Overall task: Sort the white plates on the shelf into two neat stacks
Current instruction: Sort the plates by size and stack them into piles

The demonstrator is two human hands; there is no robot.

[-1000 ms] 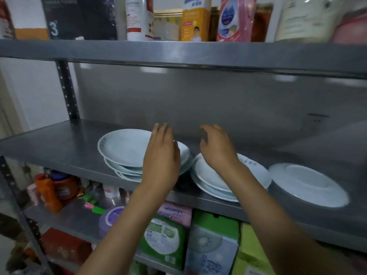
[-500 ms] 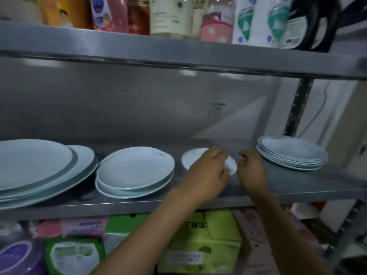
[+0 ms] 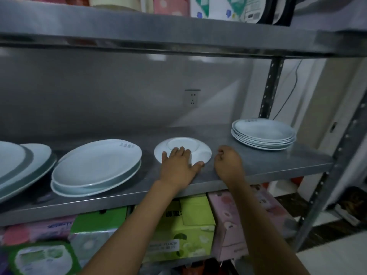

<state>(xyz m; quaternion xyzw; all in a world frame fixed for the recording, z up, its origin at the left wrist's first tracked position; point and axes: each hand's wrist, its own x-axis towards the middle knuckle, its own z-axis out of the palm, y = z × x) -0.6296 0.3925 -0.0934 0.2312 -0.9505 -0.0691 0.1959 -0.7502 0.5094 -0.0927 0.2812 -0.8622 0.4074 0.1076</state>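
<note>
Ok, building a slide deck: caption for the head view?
Left hand flat on an upturned plate, right hand curled beside it, stacks either side.

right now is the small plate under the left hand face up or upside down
Upside down: the small plate shows its raised foot ring on top, left hand flat on it.

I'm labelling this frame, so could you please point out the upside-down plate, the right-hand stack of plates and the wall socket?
Upside-down plate [image 3: 195, 144]: head view, raised foot ring.
Right-hand stack of plates [image 3: 264, 130]: head view, top plate's well.
Wall socket [image 3: 192, 97]: head view, faceplate centre.
</note>
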